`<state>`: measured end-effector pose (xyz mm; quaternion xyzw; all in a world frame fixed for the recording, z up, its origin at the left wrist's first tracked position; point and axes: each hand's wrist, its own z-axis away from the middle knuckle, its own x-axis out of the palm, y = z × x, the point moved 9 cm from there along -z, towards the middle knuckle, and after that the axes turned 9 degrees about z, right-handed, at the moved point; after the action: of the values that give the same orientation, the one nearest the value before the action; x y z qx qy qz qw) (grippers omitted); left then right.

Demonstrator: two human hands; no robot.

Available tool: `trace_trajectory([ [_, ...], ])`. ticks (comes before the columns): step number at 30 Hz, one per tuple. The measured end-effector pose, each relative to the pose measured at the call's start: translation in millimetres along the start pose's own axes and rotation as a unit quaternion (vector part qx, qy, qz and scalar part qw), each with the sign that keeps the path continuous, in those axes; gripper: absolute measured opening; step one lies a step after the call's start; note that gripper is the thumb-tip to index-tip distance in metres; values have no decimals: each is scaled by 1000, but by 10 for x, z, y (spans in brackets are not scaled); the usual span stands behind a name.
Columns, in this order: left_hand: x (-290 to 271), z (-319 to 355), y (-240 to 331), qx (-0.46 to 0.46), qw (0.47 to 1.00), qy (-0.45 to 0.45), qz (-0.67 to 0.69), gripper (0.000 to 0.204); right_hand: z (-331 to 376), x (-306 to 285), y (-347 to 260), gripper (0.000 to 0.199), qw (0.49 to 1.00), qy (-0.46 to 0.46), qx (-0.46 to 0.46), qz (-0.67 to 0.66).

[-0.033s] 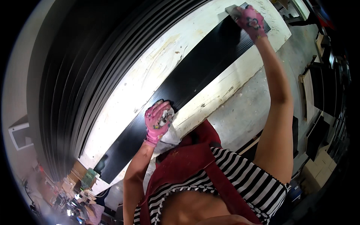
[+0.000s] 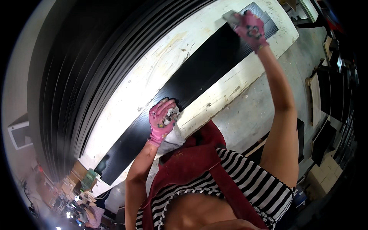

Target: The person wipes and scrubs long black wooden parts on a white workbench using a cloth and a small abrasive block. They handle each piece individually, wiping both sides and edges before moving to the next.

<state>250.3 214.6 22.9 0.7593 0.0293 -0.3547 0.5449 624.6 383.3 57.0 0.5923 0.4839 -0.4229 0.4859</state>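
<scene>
A long black board [image 2: 209, 71] with fine grain lines lies slantwise across the white worktable [image 2: 134, 90]. My left hand [image 2: 163, 119], in a pink patterned glove, rests on the board's near part. Its fingers are bent round a crumpled white rag [image 2: 173, 115] with dark smudges. Close to the far right end of the board is my right hand [image 2: 251, 30], in a matching glove. It is closed on a flat grey piece [image 2: 232, 17] held against the board's surface. Motion blurs that piece, so its exact kind is unclear.
Many black boards [image 2: 76, 84] stand packed on edge along the left. Below the table's right edge is a grey floor [image 2: 245, 119]. Black panels [image 2: 331, 92] and a cardboard box [image 2: 326, 174] are at the right. Another person [image 2: 94, 216] is at the lower left.
My right hand has moved a little left and nearer along the board with the grey piece, showing more of the far end. My left hand has hardly moved.
</scene>
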Motion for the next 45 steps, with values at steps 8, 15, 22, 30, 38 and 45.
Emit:
trace_trajectory([
  [8, -61, 58, -48, 10, 996, -4, 89, 44, 888, -505, -1991, 34, 988, -15, -122, -98],
  [15, -805, 1104, -211, -32, 996, 86, 10, 37, 940, -436, -2094, 42, 991, -63, -104, -49],
  [22, -780, 1956, -656, -55, 987, 67, 135, 57, 1313, -477, -2897, 47, 980, -119, -138, -83],
  [30, -941, 1941, -430, 69, 983, 156, 75, 43, 2028, -1034, -4819, 46, 929, -126, -322, -130],
  [38, -950, 2261, -667, 11, 984, 141, 106, 43, 1867, -927, -4377, 36, 946, -96, -285, -121],
  [45, -1148, 2466, -687, 5, 984, 167, 64, 37, 1964, -1107, -4561, 40, 939, -75, -307, -137],
])
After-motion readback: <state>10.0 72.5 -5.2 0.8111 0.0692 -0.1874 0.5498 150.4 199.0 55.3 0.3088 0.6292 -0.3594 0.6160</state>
